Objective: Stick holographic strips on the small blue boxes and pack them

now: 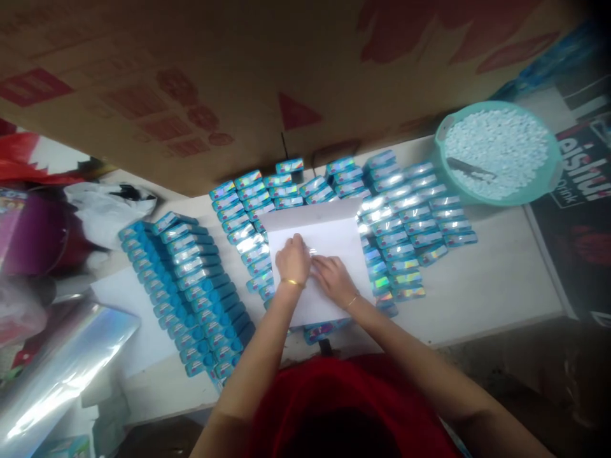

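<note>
My left hand (293,259) is above a white sheet (310,305) that looks like card or paper, its fingers bent in and pressed together. Beside it, my right hand (335,280) reaches in from the right with fingers bunched, the tips close to the left fingers. A small shiny, clear-looking piece (312,250) shows at the fingertips, too blurred to name. The sheet's far edge is folded up as a strip. It lies over rows of small blue boxes (398,232) with glossy, rainbow-reflecting faces.
More blue boxes (195,280) stand in two rows at left. A teal basin (548,172) of small white pieces, with a dark tool (472,168) on them, sits at right. A large cardboard carton (258,76) borders the back. Silvery film (67,375) lies at left.
</note>
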Demonstrator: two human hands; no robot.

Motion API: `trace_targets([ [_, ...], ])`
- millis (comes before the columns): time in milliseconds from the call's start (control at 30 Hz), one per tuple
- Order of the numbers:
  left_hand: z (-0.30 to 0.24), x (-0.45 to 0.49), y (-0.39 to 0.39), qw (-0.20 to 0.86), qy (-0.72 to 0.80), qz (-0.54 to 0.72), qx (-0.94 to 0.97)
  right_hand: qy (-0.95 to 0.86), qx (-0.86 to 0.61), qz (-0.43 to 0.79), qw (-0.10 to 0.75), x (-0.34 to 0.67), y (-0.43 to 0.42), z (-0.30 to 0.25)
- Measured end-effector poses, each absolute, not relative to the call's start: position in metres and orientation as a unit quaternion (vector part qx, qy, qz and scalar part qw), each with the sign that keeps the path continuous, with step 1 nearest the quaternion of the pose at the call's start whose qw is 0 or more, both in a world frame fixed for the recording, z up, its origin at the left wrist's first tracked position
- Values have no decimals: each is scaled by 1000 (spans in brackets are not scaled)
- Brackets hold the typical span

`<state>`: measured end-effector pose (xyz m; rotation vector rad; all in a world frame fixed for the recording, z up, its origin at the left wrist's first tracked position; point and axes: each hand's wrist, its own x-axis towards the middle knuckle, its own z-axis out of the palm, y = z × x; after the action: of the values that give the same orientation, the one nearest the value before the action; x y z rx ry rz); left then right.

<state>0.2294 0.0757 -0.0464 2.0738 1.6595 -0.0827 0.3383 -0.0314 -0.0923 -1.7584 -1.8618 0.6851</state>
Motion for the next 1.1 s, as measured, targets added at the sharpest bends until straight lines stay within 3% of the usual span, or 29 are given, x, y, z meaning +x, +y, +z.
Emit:
trace_targets([
  [200, -59, 208, 90, 299, 712, 41, 634, -645, -638, 281, 312, 338, -30, -87],
  [367, -53, 202, 96, 327, 686, 121, 639, -525, -662, 321, 427, 340, -18, -85],
  [467, -27, 214, 121, 271, 598, 278, 702, -489, -650, 375, 446, 344, -8, -85],
  [533, -6, 228, 151, 204, 550, 318, 745, -489, -633, 402, 446, 347, -3, -83],
  [600, 7, 243, 184, 185, 535, 250, 786, -495, -618, 411, 452, 352, -3, -77],
  [667, 11, 252, 208, 225, 525, 89, 816, -484, -631, 384, 470, 360, -6, -67],
  [733, 4, 253, 213, 265, 486, -69, 830, -440, -684, 304, 496, 374, -10, -56],
  [800, -9, 247, 199, 262, 435, -138, 850, -388, -744, 205, 504, 391, -12, -46],
  [933, -36, 232, 143, 206, 386, -97, 894, -438, -794, 87, 412, 424, -7, -39],
  [1100, -49, 225, 100, 215, 425, -50, 878, -620, -748, 102, 212, 427, 8, -37],
])
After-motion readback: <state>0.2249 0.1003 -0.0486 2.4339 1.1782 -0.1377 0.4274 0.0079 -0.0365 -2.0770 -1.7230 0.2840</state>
